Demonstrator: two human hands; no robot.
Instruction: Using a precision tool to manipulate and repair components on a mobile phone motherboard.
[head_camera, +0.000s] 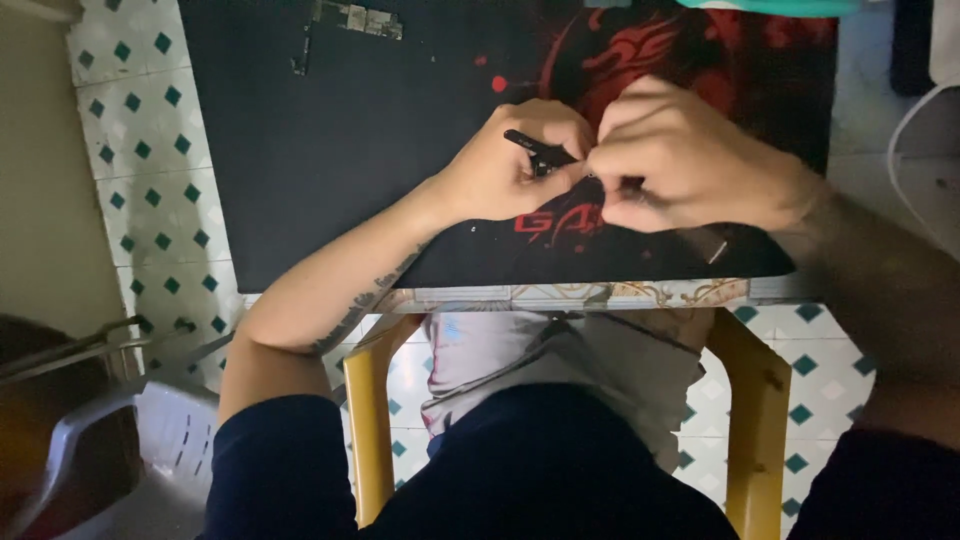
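**Both hands pinched on one small black part**

While the left hand (505, 160) closes around a small black, slim plastic-looking part (528, 146), thumb and fingers clamped on it, I note the right hand (680, 160) meeting it fingertip to fingertip, pinching the same piece or something tiny on it; I cannot tell which. The part sits just above the black desk mat with the red dragon print (330, 150), mid-table, near the front edge. My judgement: keep the left grip steady, work low over the mat, and let only the right fingertips move. Both wrists angle inward and both forearms rest on the mat. A bare green circuit board (360, 17) lies well apart at the far edge. Yellow wooden table legs (755, 420) stand on a green-diamond tiled floor (150, 150).
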